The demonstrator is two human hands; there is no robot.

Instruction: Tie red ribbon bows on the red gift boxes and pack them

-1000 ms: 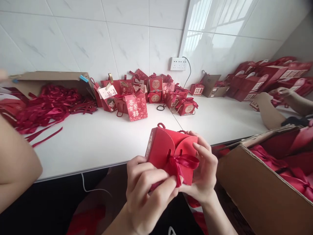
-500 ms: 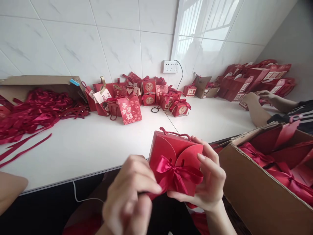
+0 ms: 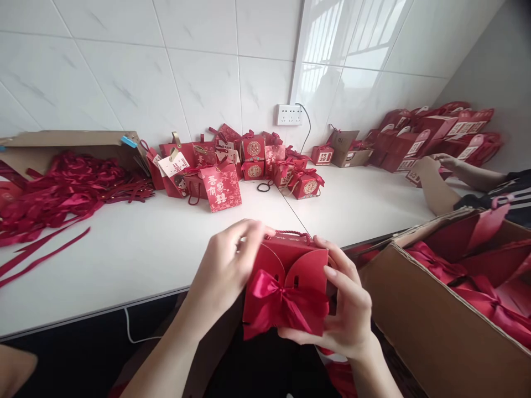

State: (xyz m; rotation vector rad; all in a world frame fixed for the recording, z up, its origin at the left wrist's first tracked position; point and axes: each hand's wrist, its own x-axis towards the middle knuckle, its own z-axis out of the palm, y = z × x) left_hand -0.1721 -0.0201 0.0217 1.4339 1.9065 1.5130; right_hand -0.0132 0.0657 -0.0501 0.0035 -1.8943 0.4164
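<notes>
A red gift box [image 3: 305, 271] with a satin bow [image 3: 284, 301] tied across its front is in front of me, tilted, just off the table's near edge. My right hand [image 3: 350, 301] grips its right side, fingers along the edge and thumb underneath. At the upper left corner is my left hand [image 3: 232, 260], its fingers bent in a pinch on the box beside the twisted rope handle [image 3: 292, 233]. Slight blur covers those fingertips. Two rounded flaps with small slots show above the bow.
Ribbons [image 3: 78, 182] are heaped at left by a cardboard box [image 3: 99, 138]. Small red boxes [image 3: 307, 185] and bags [image 3: 222, 187] line the wall. At right stands an open carton [image 3: 415, 309] of bowed boxes; beyond it a co-worker's hands [image 3: 431, 166] hold a box.
My left hand has moved up from the lower left ribbon end to the box's top corner, letting the ribbon go. The box has shifted slightly left and down in my right hand.
</notes>
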